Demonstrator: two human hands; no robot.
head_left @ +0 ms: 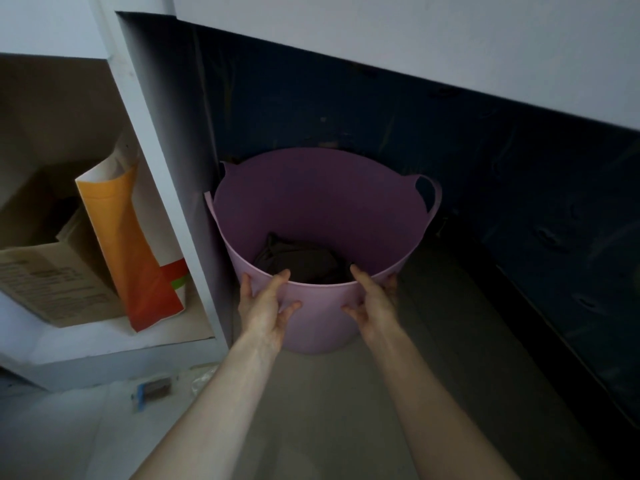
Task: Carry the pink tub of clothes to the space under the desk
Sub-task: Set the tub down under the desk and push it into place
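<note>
The pink tub [322, 209] stands on the floor in the dark space under the white desk [415, 39], close to the desk's left panel. Dark clothes [301, 261] lie at its bottom. A loop handle shows at its right rim, another at the far left. My left hand [266, 306] rests against the tub's near wall with the thumb at the rim and the fingers spread. My right hand [374, 303] is placed the same way a little to the right, thumb at the rim. Neither hand is clenched around the tub.
A white shelf unit [166, 188] on the left holds a cardboard box [59, 282] and an orange-and-white paper bag [135, 244]. Dark blue sheeting [519, 188] lines the back and right under the desk. A small packet [152, 393] lies on the pale floor.
</note>
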